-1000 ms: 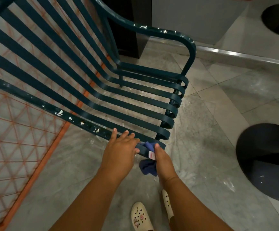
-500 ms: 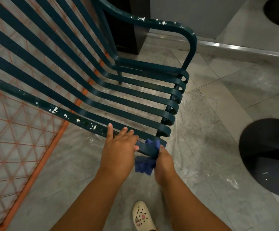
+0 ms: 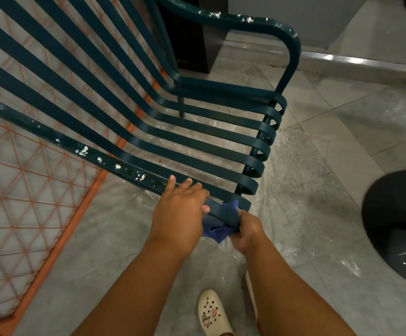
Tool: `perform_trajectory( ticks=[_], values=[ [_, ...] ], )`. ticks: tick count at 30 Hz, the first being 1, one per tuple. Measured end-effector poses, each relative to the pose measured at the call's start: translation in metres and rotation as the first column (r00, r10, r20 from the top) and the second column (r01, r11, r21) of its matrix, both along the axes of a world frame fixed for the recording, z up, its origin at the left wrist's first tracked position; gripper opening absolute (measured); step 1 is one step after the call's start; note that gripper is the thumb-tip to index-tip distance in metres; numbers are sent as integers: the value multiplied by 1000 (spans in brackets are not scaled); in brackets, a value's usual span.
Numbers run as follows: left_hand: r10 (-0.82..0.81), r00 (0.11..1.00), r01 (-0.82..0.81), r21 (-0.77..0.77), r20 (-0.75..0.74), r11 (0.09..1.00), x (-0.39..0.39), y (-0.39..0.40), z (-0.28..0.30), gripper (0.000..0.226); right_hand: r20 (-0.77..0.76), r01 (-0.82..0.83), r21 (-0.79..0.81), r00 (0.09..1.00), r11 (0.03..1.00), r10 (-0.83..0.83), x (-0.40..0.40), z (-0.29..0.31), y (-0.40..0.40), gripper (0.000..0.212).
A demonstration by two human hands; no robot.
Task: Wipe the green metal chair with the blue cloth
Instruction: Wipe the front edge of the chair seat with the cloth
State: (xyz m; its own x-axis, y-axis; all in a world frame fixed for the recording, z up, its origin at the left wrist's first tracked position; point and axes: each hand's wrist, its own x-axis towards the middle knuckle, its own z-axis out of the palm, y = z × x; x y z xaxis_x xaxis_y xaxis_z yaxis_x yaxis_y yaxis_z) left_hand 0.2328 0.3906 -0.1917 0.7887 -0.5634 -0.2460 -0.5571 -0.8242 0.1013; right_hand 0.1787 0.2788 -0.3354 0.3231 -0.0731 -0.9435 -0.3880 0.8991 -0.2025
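Note:
The green metal chair (image 3: 197, 146) fills the upper left and middle, its slats curving from back to seat, with white flecks on the near slat and the far armrest. My left hand (image 3: 180, 212) grips the nearest slat from above, fingers over it. The blue cloth (image 3: 217, 230) is bunched under and around that slat's front end, a corner poking up above it. My right hand (image 3: 248, 232) is closed on the cloth just below the slat, touching the bar.
An orange wire-mesh panel (image 3: 22, 214) lies at the left under the chair. Clear plastic sheeting covers the marble floor (image 3: 306, 190). A black round base (image 3: 398, 226) sits at the right. My cream clog (image 3: 212, 314) stands near the bottom edge. A dark post (image 3: 192, 44) stands behind the chair.
The cloth has shifted from the top of the slat to wrap beneath it, and my right hand has dropped a little lower. My left hand keeps its hold on the slat.

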Motion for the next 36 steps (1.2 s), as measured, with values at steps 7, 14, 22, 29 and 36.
perform_trajectory(
  ticks=[7, 14, 22, 29, 36],
  values=[
    [7, 1000, -7, 11, -6, 1000, 1, 0, -1, 38, -8, -7, 15, 1000, 1000, 7, -7, 3, -13, 17],
    [12, 1000, -12, -3, -20, 1000, 3, -1, -3, 40, -2, -24, 45, 1000, 999, 25, 5, -12, -7, 32],
    [12, 999, -9, 82, -39, 997, 3, -2, 2, 42, 33, -38, 17, 999, 999, 37, -7, -4, -13, 12],
    [16, 999, -9, 132, -45, 991, 7, -2, -4, 43, 19, -29, 49, 999, 998, 28, 4, -26, -8, 16],
    [28, 1000, -28, 6, -14, 1000, 3, 1, -7, 40, -15, -8, 13, 1000, 1000, 8, -3, -8, -9, 17]
  ],
)
